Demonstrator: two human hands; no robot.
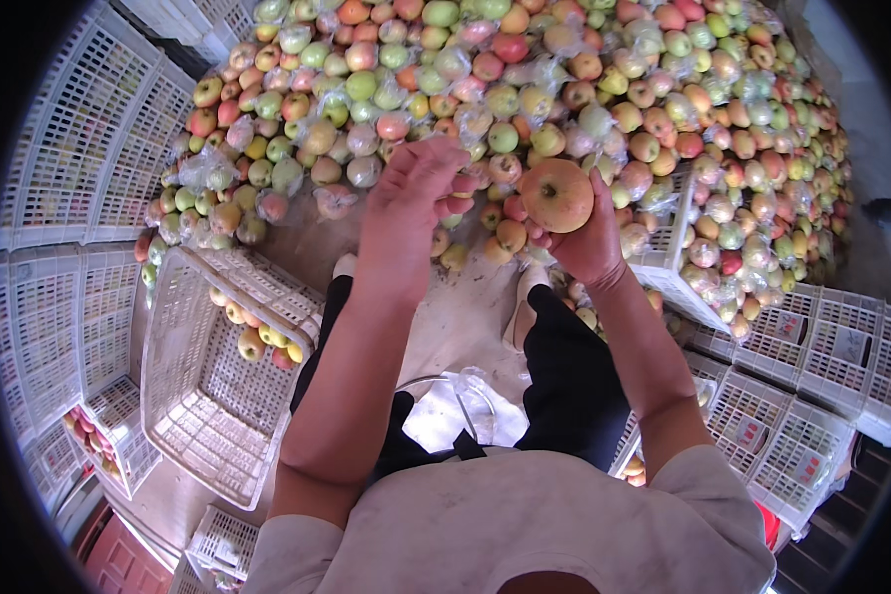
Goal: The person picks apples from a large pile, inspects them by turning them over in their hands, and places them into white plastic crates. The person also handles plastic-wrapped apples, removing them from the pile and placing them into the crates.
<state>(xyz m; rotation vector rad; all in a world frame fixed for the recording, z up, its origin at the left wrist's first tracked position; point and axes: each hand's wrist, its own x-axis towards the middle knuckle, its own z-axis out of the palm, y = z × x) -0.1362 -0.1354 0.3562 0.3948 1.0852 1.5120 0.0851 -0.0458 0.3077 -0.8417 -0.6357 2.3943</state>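
My right hand (590,241) holds a large orange-red apple (557,194) from below and its right side, with the stem hollow facing up. To its left, my left hand (419,178) is raised with the fingers curled, and motion blurs it. A yellowish patch shows by its fingers; I cannot tell whether it is held or lies behind. Beyond both hands spreads a big heap of red, green and yellow apples (503,137), many of them in clear plastic bags (208,171).
A large white plastic crate (223,445) at my left has several apples (251,343) near its rim. Stacked crates stand on the left (96,134) and right (750,431). Another crate (664,263) sits partly under the heap. My shoes (521,319) are on the floor.
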